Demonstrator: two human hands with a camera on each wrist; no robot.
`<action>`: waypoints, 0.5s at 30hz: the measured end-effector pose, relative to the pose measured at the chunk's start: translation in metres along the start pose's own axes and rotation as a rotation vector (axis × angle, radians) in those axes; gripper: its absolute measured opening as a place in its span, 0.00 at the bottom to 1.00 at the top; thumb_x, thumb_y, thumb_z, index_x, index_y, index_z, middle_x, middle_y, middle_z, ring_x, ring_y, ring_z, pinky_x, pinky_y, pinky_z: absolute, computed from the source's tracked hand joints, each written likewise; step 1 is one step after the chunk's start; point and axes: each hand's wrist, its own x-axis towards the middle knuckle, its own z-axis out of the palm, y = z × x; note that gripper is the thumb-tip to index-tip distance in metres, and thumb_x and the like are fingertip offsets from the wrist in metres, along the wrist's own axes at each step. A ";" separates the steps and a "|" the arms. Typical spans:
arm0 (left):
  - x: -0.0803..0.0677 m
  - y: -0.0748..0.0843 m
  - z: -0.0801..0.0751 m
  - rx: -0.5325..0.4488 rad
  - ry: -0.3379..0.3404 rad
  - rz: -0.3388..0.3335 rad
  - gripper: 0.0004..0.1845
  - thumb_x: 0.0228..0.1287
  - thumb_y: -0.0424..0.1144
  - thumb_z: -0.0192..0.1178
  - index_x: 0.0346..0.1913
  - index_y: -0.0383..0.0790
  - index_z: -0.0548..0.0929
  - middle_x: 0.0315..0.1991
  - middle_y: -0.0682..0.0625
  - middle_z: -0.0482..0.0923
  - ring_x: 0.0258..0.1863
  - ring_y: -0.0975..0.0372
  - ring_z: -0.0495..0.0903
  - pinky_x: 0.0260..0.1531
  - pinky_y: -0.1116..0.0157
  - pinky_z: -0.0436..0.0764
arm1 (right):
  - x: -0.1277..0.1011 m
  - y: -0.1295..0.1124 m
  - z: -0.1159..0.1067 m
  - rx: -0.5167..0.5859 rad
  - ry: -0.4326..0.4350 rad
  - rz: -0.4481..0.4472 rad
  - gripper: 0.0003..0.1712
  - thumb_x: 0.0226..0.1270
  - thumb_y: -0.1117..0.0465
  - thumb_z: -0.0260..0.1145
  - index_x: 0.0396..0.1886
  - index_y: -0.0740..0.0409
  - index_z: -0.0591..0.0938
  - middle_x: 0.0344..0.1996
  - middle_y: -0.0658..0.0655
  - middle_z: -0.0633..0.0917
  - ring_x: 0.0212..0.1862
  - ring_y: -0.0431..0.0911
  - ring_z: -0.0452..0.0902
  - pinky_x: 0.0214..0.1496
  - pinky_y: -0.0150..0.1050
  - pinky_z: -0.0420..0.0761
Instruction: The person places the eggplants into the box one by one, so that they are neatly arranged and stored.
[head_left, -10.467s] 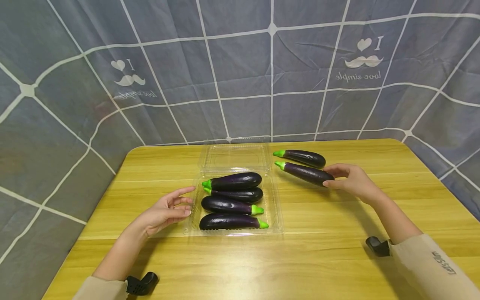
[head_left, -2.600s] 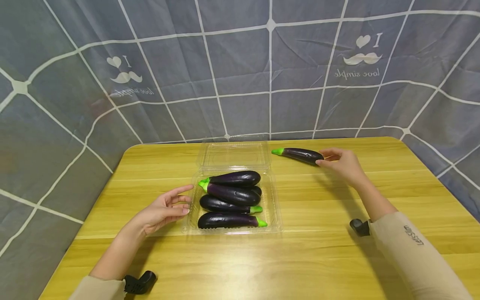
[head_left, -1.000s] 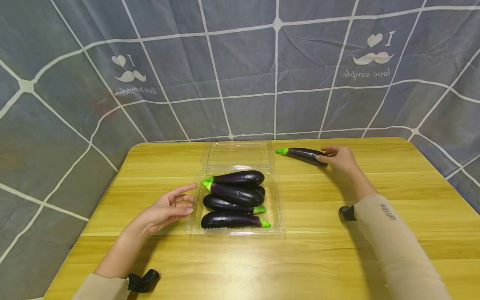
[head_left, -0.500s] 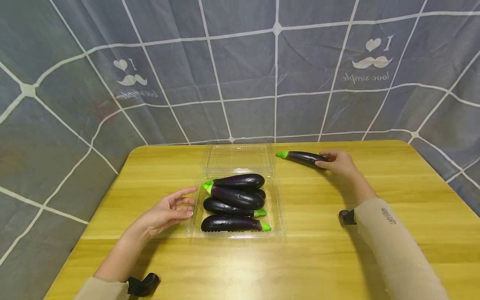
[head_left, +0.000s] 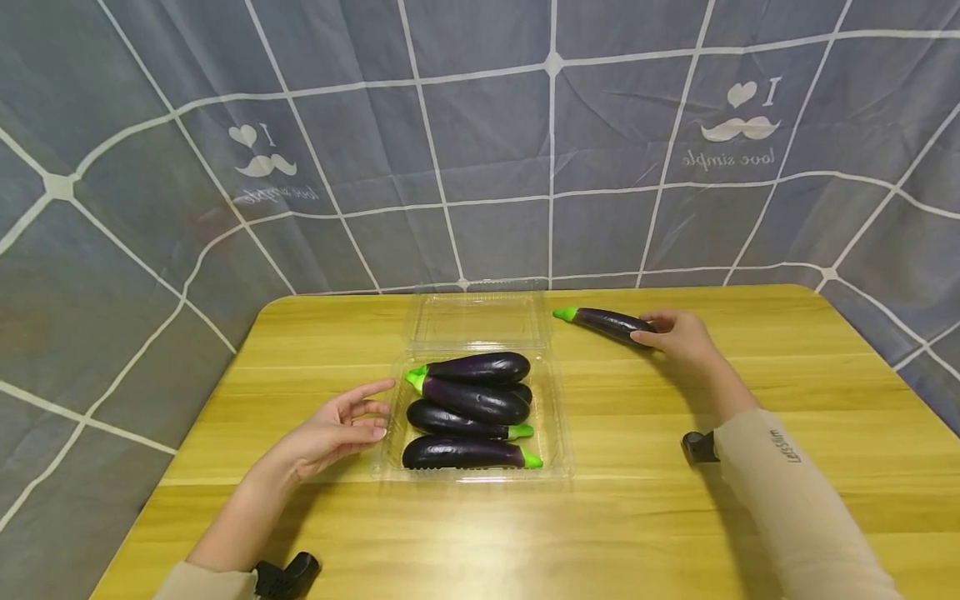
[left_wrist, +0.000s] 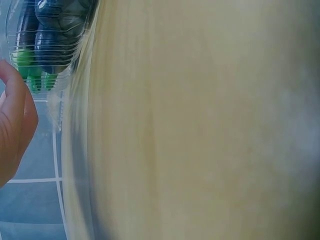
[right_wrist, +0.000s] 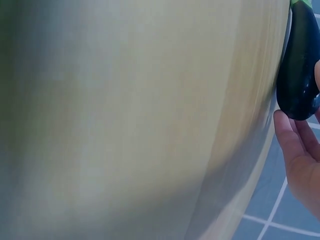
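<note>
A glossy dark purple eggplant (head_left: 611,323) with a green stem end lies at the back right of the table. My right hand (head_left: 678,337) holds its rounded end, thumb on the near side and fingers beyond; the right wrist view shows the eggplant (right_wrist: 298,65) at my fingertips. Several more eggplants (head_left: 465,452) lie in a clear plastic clamshell container (head_left: 553,417), one resting across others. My left hand (head_left: 333,433), fingers loosely spread, is at the container's left rim; whether it touches is unclear. The left wrist view catches part of that hand (left_wrist: 15,120).
The container's clear lid (head_left: 480,321) is folded back flat toward the rear table edge. Wood-grain table (head_left: 637,517) extends in front and to the right. A grey curtain (head_left: 487,150) with white lines hangs behind and along the sides.
The eggplant my right hand gripped 10.5 s ago now lies on the others in the container. My right hand has since taken hold of the remaining one. The left hand has stayed put.
</note>
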 end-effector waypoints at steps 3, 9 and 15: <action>0.000 -0.001 0.000 -0.007 0.003 0.003 0.38 0.60 0.23 0.57 0.71 0.36 0.54 0.48 0.46 0.68 0.39 0.65 0.76 0.42 0.69 0.79 | -0.001 0.002 0.001 -0.006 0.005 -0.017 0.32 0.63 0.51 0.65 0.58 0.70 0.73 0.52 0.74 0.75 0.55 0.63 0.70 0.56 0.54 0.70; 0.002 -0.005 -0.001 0.001 0.007 -0.001 0.38 0.59 0.22 0.57 0.71 0.36 0.54 0.47 0.48 0.68 0.39 0.64 0.77 0.42 0.69 0.79 | -0.003 0.003 -0.002 -0.022 -0.001 0.006 0.33 0.63 0.49 0.64 0.59 0.68 0.72 0.55 0.73 0.73 0.57 0.63 0.68 0.57 0.55 0.70; 0.002 -0.006 -0.002 0.008 0.014 0.000 0.39 0.59 0.22 0.57 0.71 0.36 0.53 0.47 0.47 0.68 0.39 0.64 0.76 0.42 0.69 0.79 | -0.005 -0.002 -0.005 0.003 -0.001 0.035 0.35 0.61 0.47 0.65 0.60 0.67 0.72 0.59 0.72 0.70 0.60 0.63 0.65 0.60 0.55 0.67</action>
